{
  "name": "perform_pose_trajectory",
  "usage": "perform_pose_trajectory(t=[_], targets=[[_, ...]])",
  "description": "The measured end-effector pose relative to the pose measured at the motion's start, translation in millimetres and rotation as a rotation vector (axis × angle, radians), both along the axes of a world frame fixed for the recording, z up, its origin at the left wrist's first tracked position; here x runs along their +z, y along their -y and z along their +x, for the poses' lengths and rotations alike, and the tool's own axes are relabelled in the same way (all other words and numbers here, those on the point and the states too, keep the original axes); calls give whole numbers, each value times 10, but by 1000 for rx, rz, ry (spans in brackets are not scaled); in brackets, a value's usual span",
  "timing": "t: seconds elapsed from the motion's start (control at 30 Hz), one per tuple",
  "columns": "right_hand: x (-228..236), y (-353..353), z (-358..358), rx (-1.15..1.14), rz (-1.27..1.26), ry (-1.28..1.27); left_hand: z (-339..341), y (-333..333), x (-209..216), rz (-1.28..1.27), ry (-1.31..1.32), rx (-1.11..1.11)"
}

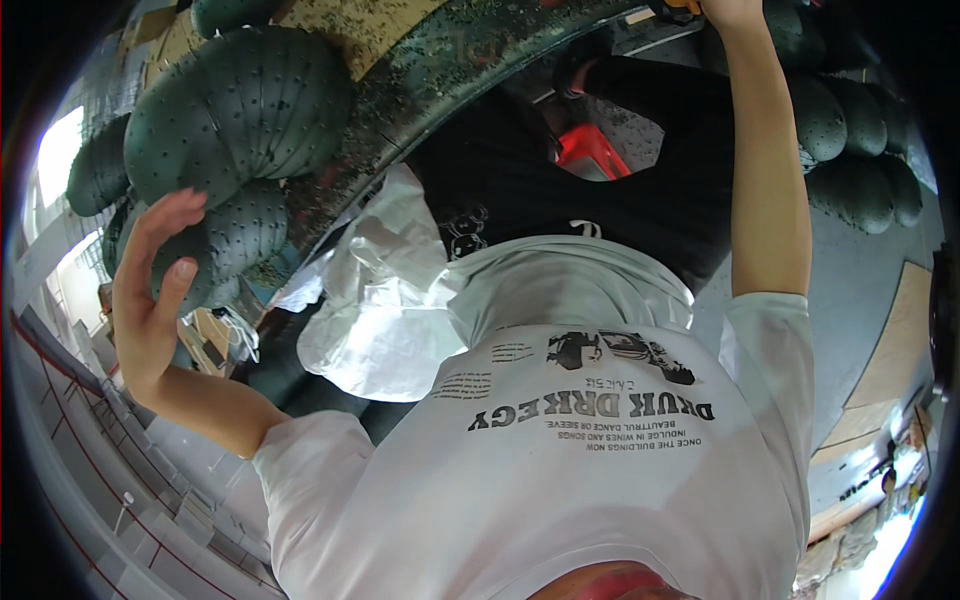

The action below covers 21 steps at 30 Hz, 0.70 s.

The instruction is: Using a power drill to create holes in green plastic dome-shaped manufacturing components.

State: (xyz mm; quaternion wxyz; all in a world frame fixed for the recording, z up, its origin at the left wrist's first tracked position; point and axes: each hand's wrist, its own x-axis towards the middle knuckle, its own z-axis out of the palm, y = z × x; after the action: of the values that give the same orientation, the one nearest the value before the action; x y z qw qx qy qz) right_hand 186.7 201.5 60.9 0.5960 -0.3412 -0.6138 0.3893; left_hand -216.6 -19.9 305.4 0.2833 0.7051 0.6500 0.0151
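Observation:
My left hand [152, 290] is raised at the left, fingers apart and thumb out, with nothing in it. Just beyond it are stacks of dark green rounded shells [240, 120] with small studs or holes across them; I cannot tell whether the fingertips touch them. At the top edge, my right hand [733, 10] reaches away on a straight arm and is partly cut off. Its fingers appear closed on an orange and black object [680, 8], which is also cut off, so its kind does not show.
A dark work table [450, 85] strewn with small green bits curves across the top. A white plastic bag [375, 290] lies beside my lap. Between my legs shows a red stool [592, 150]. More green shells [850, 125] are stacked at the right, near flat cardboard [885, 370] on the floor.

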Motion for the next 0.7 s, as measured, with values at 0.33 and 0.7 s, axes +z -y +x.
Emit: perform_pose_trajectory(t=[0.33,0.7], targets=[[-520,-263,425,-2,-184,256,-450,940,-190,199,-81,381],[-712,-474,517,136,-271,56,-1019,1093,-107,669,-478,511]])
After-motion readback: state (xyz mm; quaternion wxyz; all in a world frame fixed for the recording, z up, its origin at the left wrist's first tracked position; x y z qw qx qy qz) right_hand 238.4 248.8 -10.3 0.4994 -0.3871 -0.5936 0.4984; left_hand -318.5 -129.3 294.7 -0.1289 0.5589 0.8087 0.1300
